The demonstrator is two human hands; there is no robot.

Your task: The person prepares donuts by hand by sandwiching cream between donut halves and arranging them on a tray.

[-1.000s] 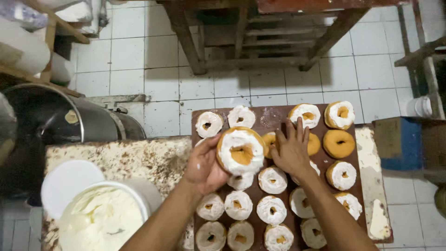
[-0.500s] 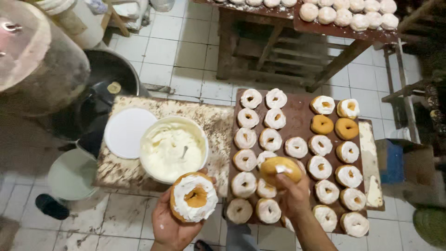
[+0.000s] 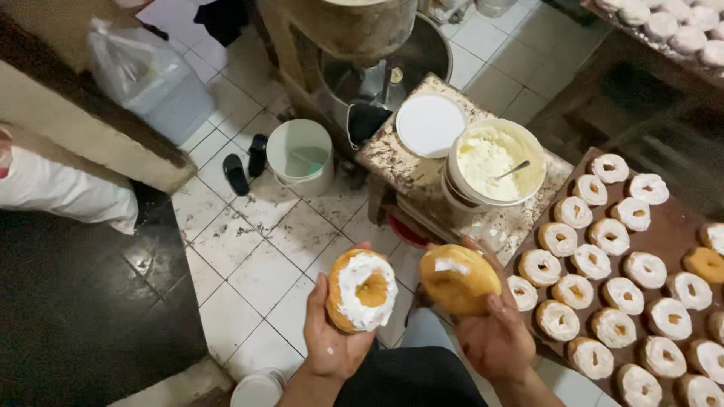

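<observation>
Far left of the left hand (image 3: 332, 332) the floor (image 3: 249, 264) goes dark, with a white sack (image 3: 68, 192) against a low wall and a clear plastic bag (image 3: 151, 75) farther up. The tiles nearer the hand are white, grimy and speckled. Up and left of it stand a dark slipper (image 3: 235, 175) and a pale bucket (image 3: 300, 157); beyond those, a big metal mixer (image 3: 369, 45) over its bowl.

The left hand's grip is cupped under a frosted doughnut (image 3: 362, 290), icing side up, held over the tiles. Just right, the right hand (image 3: 494, 335) holds a plain doughnut (image 3: 460, 280) with only a smear of white, fingers wrapped round its rim. The two doughnuts are close but apart.

Above the right hand is a small mottled counter (image 3: 498, 222), worn and stained, carrying a white lid (image 3: 430, 124) and a tub of icing (image 3: 494, 162) with a spoon in it. To the right of that hand, a brown board (image 3: 675, 226) holds rows of iced doughnuts (image 3: 603, 260). A second loaded board (image 3: 679, 30) sits at the top right.
</observation>
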